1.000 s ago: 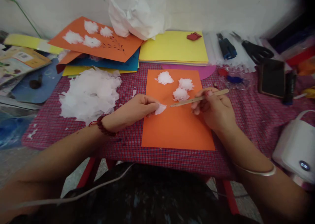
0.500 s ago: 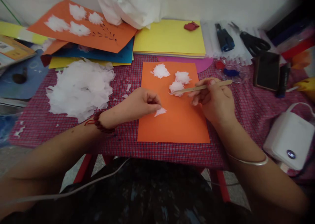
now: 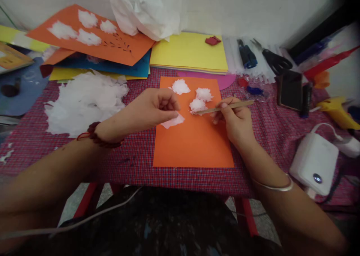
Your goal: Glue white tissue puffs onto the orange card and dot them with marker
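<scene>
An orange sheet (image 3: 194, 147) lies on the checked cloth with three white ruffled paper tufts near its top. My left hand (image 3: 164, 106), wearing a dark bead bracelet, pinches a small white paper piece (image 3: 173, 121) over the sheet's left side. In my right hand (image 3: 234, 117) is a thin wooden stick (image 3: 237, 104), slanting leftward. Its tip touches or nearly touches the lower edge of the nearest tuft (image 3: 197, 105). The other tufts are at the upper left (image 3: 180, 86) and just above the nearest one (image 3: 204, 94).
Loose white paper pieces (image 3: 84, 102) are heaped at the left. Behind stand a decorated orange sheet (image 3: 92, 35) and a yellow stack (image 3: 191, 53). To the right are scissors (image 3: 275, 61), a phone (image 3: 291, 91), a white device (image 3: 315, 162) and a yellow glue gun (image 3: 337, 111).
The view has shifted a little. The paper piece at my left fingertips shows larger and flatter, further left over the sheet. The stick's tip has moved slightly down along the nearest tuft.
</scene>
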### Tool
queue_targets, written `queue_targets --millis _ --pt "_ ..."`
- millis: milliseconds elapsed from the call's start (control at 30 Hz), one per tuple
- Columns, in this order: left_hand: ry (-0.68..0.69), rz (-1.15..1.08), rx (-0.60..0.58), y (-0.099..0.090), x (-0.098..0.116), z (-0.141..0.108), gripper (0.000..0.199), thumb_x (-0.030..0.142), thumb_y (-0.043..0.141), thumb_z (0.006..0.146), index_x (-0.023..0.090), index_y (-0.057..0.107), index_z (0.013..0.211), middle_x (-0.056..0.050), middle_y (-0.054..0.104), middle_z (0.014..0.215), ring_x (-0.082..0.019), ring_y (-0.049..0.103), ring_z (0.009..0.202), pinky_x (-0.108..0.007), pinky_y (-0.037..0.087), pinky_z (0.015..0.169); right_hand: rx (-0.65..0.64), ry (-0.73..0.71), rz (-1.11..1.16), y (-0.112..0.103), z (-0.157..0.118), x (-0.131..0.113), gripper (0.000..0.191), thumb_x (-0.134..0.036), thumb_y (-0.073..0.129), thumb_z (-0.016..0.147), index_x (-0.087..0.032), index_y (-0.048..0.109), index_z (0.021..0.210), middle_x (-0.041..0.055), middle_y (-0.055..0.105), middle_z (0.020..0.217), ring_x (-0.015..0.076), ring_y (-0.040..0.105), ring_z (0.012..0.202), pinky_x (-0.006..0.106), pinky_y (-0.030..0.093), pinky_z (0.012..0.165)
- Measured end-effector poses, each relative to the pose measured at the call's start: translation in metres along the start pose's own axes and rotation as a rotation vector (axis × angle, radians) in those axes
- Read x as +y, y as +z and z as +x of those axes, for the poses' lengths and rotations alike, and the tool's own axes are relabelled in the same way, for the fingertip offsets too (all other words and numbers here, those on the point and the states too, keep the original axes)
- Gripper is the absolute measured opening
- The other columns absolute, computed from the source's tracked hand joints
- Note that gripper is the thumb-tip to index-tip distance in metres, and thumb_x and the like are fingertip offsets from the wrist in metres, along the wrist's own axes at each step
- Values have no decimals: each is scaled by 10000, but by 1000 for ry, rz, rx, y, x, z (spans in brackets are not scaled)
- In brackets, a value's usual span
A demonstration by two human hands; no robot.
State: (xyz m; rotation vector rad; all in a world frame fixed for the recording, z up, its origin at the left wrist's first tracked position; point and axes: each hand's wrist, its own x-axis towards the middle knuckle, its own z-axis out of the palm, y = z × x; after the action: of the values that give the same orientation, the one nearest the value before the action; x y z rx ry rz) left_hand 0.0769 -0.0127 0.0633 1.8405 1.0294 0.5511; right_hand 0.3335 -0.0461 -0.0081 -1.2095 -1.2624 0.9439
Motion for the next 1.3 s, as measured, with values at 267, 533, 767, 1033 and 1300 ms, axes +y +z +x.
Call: queue_targets --millis 267,533,767,1033,1300 --pt "-24 81 -312 5 -12 34 12 173 650 736 162 650 732 15 628 627 -90 561 553 -213 395 534 11 -69 2 1 1 8 216 -462 656 927 -258 644 858 -13 684 691 131 601 471 295 458 468" --pt "-123 -72 -309 13 -20 49 92 77 615 775 166 628 752 23 590 555 -70 495 436 -228 348 485 49 -47 -38 -1 0 9 241 -489 625 947 -254 634 899 -7 708 736 110 614 489 270 461 467" --pt "-34 -110 -307 20 -35 50 136 62 639 727 166 668 810 15 651 641 -72 548 519 -220 402 538 105 -17 83 0 -1 5 244 -466 656 922 -234 634 849 -21 673 654 103 579 481 252 456 453" --pt "-64 -147 -262 25 -38 49 156 92 616 730 172 676 851 -1 681 644 -103 613 545 -210 417 521 -27 -35 112 6 -9 -4 235 -460 650 928 -244 631 837 -26 618 612 119 578 494 265 452 444" --pt "-131 -17 -255 30 -27 46 288 97 640 740 157 706 1014 -16 719 693 -109 588 515 -228 409 514 -26 -148 185 6 -12 -15 173 -373 648 944 -266 666 810 -21 625 594 144 597 504 302 504 492"
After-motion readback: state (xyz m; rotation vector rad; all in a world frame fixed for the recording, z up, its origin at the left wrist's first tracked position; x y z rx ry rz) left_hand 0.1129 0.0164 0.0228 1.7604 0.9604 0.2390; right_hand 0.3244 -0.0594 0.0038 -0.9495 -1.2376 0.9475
